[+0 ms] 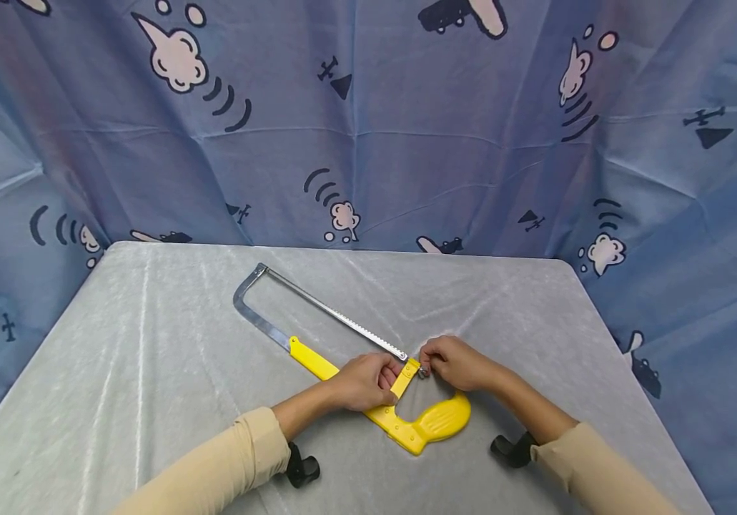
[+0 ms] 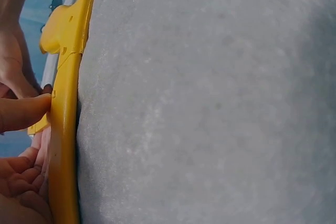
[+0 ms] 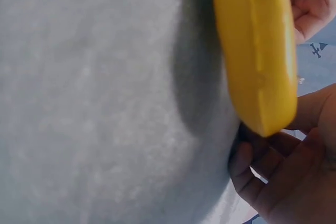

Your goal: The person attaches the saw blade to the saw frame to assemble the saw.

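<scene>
A hacksaw point(image 1: 313, 360) with a yellow frame and a grey metal bow lies slantwise on the table in the head view. Its silver toothed blade point(image 1: 342, 320) runs from the bow's far end to the yellow bracket point(image 1: 404, 379). My left hand point(image 1: 360, 383) grips the frame by that bracket, its thumb point(image 2: 23, 114) pressed on the yellow bar in the left wrist view. At the bracket's outer side, my right hand point(image 1: 461, 363) pinches a small metal wing nut point(image 1: 422, 373). The rounded yellow handle point(image 3: 257, 51) hides part of the right fingers in the right wrist view.
A pale grey cloth point(image 1: 175, 372) covers the table, with some creases. Behind and beside it hangs a blue patterned curtain point(image 1: 394, 93). Black wrist-camera mounts point(image 1: 302, 468) sit under both forearms, close over the cloth.
</scene>
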### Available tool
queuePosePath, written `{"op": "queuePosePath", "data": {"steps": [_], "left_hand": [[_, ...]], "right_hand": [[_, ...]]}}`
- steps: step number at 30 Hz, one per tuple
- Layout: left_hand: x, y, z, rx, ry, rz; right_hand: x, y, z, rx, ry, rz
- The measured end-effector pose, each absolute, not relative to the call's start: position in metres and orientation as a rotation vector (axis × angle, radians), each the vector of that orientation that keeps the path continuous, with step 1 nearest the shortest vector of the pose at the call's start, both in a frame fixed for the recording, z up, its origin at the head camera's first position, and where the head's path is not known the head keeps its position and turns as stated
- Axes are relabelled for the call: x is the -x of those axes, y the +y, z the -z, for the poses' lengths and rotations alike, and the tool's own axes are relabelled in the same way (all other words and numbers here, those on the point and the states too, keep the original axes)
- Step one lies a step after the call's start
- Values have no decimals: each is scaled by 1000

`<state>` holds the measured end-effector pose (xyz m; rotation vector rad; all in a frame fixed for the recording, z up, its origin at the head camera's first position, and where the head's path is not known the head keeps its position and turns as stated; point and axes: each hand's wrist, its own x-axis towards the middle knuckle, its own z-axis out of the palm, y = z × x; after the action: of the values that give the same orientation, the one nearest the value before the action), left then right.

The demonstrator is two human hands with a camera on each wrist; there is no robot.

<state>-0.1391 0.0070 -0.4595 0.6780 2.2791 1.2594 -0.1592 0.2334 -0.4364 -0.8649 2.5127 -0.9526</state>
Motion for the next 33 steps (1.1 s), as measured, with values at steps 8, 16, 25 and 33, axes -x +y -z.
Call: {"op": "queuePosePath", "data": {"steps": [8, 16, 25, 33], "left_hand": [[139, 7, 458, -675, 2272, -1257], [139, 8, 457, -661, 2276, -1243], [139, 8, 459, -648, 2287, -1231], [138, 8, 458, -653, 2280, -1245]], "right_hand": [[158, 236, 432, 776, 2464, 933], [156, 237, 430, 656, 2302, 967], [152, 227, 432, 649, 2399, 839], [147, 219, 435, 635, 2562, 712]]}}
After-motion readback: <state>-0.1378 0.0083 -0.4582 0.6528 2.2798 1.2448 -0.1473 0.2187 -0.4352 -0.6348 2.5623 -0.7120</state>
